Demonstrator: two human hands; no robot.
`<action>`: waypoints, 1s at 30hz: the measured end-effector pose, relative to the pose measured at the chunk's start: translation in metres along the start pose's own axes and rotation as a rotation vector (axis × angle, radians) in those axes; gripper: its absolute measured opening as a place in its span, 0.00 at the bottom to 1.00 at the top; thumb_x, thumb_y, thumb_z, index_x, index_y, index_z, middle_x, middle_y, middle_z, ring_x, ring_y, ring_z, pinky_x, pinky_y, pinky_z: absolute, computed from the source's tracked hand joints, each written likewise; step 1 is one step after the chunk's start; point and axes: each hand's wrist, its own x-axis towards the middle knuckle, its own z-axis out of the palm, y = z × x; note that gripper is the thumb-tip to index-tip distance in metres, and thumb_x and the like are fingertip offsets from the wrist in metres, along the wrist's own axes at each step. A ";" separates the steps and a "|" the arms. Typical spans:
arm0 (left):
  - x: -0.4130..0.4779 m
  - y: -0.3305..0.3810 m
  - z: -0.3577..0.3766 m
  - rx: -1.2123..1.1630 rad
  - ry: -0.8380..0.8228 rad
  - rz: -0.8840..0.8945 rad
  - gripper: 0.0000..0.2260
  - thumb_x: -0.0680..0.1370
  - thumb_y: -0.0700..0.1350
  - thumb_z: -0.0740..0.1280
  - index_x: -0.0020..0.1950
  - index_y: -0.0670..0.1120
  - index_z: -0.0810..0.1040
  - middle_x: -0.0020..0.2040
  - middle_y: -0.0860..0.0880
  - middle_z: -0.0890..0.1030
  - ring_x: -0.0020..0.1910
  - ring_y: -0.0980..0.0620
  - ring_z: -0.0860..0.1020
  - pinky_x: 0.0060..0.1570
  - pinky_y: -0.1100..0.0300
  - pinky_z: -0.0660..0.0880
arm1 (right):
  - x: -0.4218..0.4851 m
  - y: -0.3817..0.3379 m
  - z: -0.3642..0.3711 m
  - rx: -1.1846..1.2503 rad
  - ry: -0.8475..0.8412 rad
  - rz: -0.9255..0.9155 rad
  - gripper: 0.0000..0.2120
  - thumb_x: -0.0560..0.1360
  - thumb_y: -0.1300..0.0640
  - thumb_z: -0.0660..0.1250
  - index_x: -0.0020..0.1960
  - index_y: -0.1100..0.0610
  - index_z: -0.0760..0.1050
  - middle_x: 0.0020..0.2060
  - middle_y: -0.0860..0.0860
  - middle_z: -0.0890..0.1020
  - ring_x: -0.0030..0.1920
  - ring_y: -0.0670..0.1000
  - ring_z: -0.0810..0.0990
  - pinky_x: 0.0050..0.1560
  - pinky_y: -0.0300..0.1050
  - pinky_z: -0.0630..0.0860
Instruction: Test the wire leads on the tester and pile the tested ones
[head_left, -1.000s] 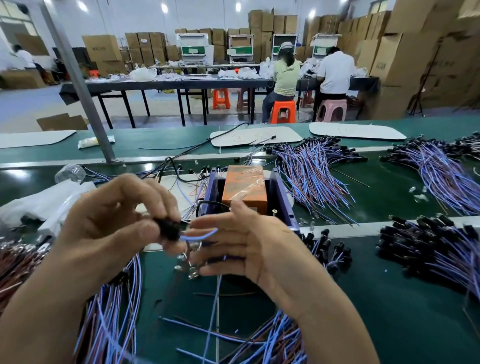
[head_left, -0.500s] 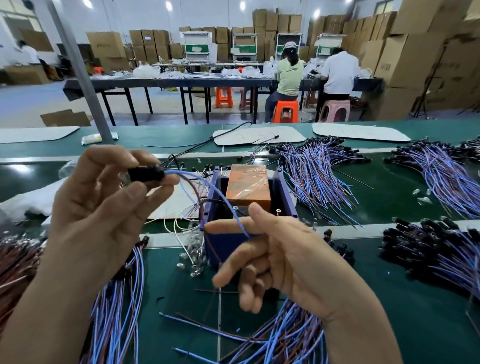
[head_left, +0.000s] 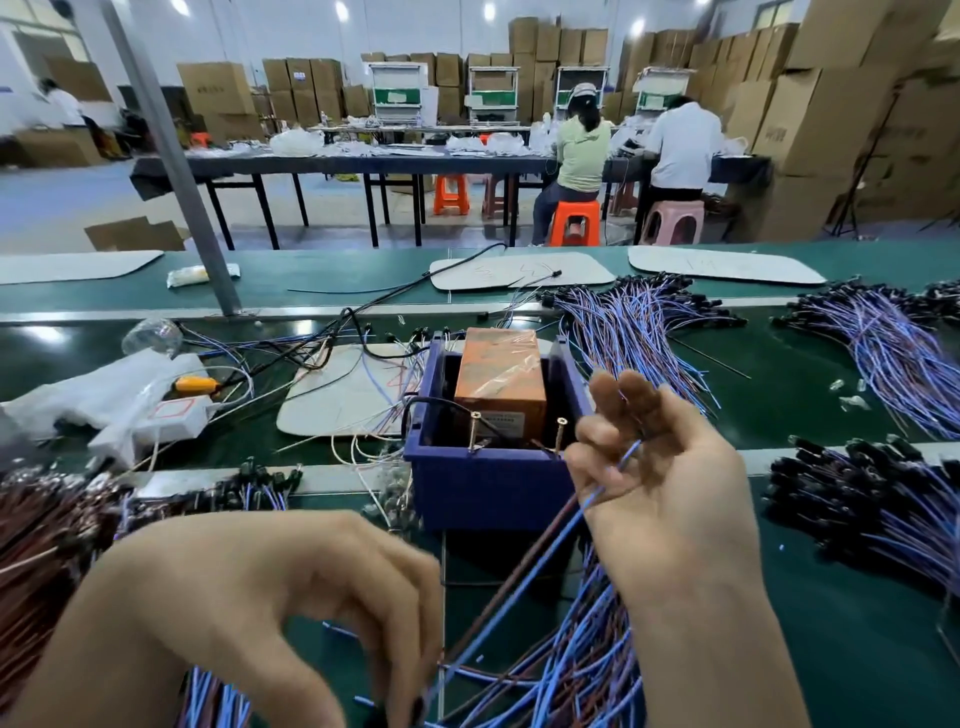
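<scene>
The tester (head_left: 493, 467) is a blue box holding an orange block, with two brass pins at its near edge. One blue-and-brown wire lead (head_left: 524, 577) stretches diagonally between my hands. My right hand (head_left: 670, 499) is just right of the tester, fingers curled round the lead's upper end beside the right pin. My left hand (head_left: 280, 613), low in the foreground and blurred, pinches the lead's black connector end at the bottom edge. A heap of leads (head_left: 576, 670) lies under my right wrist.
More lead heaps lie behind the tester at right (head_left: 639, 332), at far right (head_left: 893, 353), at near right (head_left: 883, 504) and at near left (head_left: 47, 545). White mat (head_left: 337, 400), cables and a white bag (head_left: 104, 395) sit left of the tester. A grey post (head_left: 176, 171) stands at back left.
My left hand dropped from up at the left to low in the centre, carrying the connector. My right hand rose beside the tester and closed on the wire's other end.
</scene>
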 end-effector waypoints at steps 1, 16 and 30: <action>0.002 0.008 0.001 -0.010 -0.015 -0.028 0.08 0.73 0.43 0.75 0.50 0.42 0.84 0.51 0.45 0.81 0.47 0.44 0.81 0.49 0.50 0.78 | 0.000 0.000 -0.001 -0.026 0.015 -0.028 0.14 0.81 0.56 0.55 0.41 0.58 0.75 0.32 0.54 0.81 0.20 0.47 0.67 0.19 0.34 0.62; 0.035 0.024 0.012 0.308 0.237 -0.243 0.14 0.76 0.52 0.68 0.62 0.54 0.77 0.50 0.59 0.82 0.47 0.65 0.78 0.53 0.64 0.74 | 0.003 0.000 -0.007 -0.495 -0.249 -0.302 0.22 0.76 0.42 0.56 0.57 0.54 0.81 0.22 0.48 0.63 0.21 0.45 0.56 0.22 0.34 0.53; 0.055 0.049 0.038 -0.711 0.718 0.094 0.12 0.67 0.51 0.68 0.44 0.47 0.86 0.35 0.46 0.81 0.28 0.52 0.70 0.30 0.62 0.67 | 0.017 0.020 -0.029 -1.530 -0.541 0.213 0.14 0.74 0.43 0.67 0.48 0.53 0.81 0.30 0.48 0.81 0.32 0.46 0.79 0.37 0.43 0.77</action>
